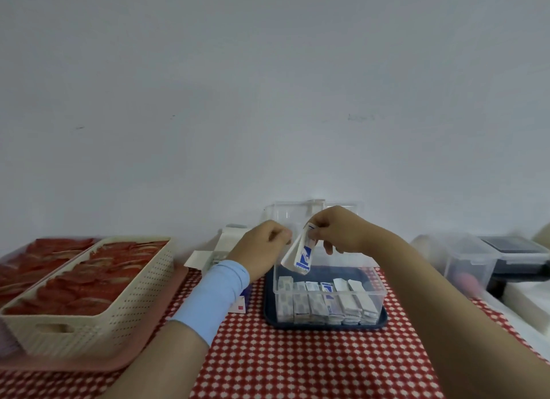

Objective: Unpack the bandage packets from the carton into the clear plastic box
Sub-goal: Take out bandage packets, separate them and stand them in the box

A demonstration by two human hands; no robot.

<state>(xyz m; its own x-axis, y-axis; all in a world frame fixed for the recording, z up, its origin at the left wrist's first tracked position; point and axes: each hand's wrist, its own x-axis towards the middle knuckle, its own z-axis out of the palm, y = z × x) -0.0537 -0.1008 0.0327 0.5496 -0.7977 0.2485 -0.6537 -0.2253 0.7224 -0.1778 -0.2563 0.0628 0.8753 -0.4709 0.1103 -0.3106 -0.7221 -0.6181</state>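
On the red-checked worktop [297,366], the right grip [336,232] pinched a seemingly light, floppy strip of bandage packets [301,257] by its top edge above the clear plastic box [379,282]. The left grip [265,247] curled alongside, its hold unclear.

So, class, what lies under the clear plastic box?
A dark blue tray lies under the clear plastic box, on the red checked cloth. Bandage packets in the box hide the tray's middle.

a makeshift home-style sorting station: a checked-cloth counter [297,366] against a bare white wall [268,86], a cream perforated basket [125,312] of red sachets [89,285] at its left edge, a clear plastic box [379,291] of bandage packets [324,303] mid-counter, and lidded storage bins [468,264] at its right edge.
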